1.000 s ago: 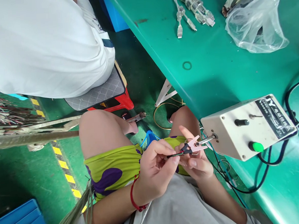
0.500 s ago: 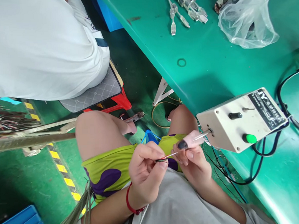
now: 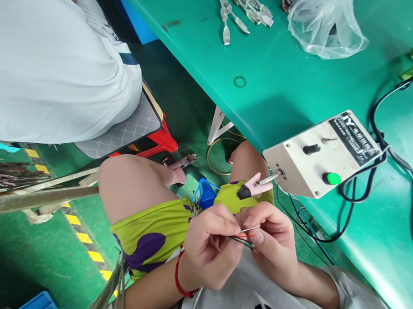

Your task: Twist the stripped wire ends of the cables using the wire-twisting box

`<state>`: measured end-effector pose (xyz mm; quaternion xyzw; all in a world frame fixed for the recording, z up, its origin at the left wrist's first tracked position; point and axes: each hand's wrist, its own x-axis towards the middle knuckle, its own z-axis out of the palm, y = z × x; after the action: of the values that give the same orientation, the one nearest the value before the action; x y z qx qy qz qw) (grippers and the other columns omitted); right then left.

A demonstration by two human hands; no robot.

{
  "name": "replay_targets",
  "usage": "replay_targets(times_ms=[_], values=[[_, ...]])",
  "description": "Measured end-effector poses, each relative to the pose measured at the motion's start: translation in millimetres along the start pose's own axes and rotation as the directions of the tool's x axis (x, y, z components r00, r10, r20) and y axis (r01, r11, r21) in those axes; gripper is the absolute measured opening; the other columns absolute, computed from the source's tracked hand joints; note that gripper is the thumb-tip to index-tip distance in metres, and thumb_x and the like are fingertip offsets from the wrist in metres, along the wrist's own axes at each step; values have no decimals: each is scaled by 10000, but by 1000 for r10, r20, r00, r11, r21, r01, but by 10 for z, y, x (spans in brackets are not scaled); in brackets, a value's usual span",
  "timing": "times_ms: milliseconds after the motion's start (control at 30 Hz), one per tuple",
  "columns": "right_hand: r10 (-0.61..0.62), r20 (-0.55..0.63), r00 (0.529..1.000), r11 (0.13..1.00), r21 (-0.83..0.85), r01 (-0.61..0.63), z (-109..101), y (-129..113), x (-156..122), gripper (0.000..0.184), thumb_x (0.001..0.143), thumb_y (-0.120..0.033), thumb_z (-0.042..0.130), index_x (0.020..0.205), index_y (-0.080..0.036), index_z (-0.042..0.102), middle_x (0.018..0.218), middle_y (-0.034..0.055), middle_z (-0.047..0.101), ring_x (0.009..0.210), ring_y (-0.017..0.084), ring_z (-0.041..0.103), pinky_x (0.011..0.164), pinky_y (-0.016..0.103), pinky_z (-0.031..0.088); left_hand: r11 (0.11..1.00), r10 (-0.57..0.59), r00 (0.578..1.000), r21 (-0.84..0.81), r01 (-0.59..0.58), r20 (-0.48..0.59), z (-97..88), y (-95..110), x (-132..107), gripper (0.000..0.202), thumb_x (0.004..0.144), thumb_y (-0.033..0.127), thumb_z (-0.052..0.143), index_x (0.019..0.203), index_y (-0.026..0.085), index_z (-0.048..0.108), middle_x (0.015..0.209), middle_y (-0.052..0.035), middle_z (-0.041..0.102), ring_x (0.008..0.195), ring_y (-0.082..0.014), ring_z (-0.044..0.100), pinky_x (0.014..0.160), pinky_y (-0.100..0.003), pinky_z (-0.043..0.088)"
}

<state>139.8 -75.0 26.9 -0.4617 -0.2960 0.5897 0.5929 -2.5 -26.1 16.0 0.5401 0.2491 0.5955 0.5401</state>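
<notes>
Thin wires (image 3: 244,236), red, white and dark, stretch between my two hands above my lap. My left hand (image 3: 211,246) pinches them between thumb and forefinger, with a pale cable (image 3: 196,299) trailing below its wrist. Thumb and forefinger of my right hand (image 3: 275,234) are closed on the other ends of the wires. Just beyond the hands, apart from them, a pink clip with black tips (image 3: 251,187) sits on the metal shaft of a beige machine box (image 3: 322,155). That box has a black knob and a green button.
The box stands at the edge of a green table (image 3: 201,58). Clear USB cables (image 3: 245,7) and a plastic bag (image 3: 327,26) lie farther back. A person in white (image 3: 57,74) sits at left on a red stool (image 3: 160,140). A cable bundle (image 3: 103,289) hangs by my left arm.
My right hand has come away from the clip, moving down and left to the wires in my left hand. The clip now points toward my lap with nothing visible in it. The view shifted slightly.
</notes>
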Motion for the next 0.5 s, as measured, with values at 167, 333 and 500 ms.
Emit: replay_targets(times_ms=[167, 333, 500], values=[[-9, -3, 1000, 999, 38, 9, 4, -35, 38, 149, 1051, -402, 876, 977, -279, 833, 663, -47, 563, 589, 156, 417, 577, 304, 363, 1000, -10, 1000, -6, 10, 0, 10, -6, 21, 82, 1137, 208, 717, 1213, 237, 714, 844, -2, 698, 689, -133, 671, 648, -228, 589], [4, 47, 999, 998, 68, -7, 12, -33, 57, 123, 1056, -397, 873, 1015, -289, 830, 735, -20, 609, 657, 179, 481, 629, 323, 406, 999, -16, 1000, 38, 16, 17, 1, -13, 27, 108, 1124, 188, 737, 1216, 242, 721, 848, -5, 735, 695, -141, 699, 656, -240, 587], [-38, 44, 998, 998, 59, 35, -5, 4, 55, 84, 1063, -366, 862, 1023, -299, 830, 763, -12, 642, 672, 184, 519, 649, 330, 435, 997, -5, 1000, 77, 4, 10, 3, -16, 21, 121, 1097, 182, 769, 1187, 242, 714, 811, 7, 722, 629, -130, 664, 597, -242, 542]])
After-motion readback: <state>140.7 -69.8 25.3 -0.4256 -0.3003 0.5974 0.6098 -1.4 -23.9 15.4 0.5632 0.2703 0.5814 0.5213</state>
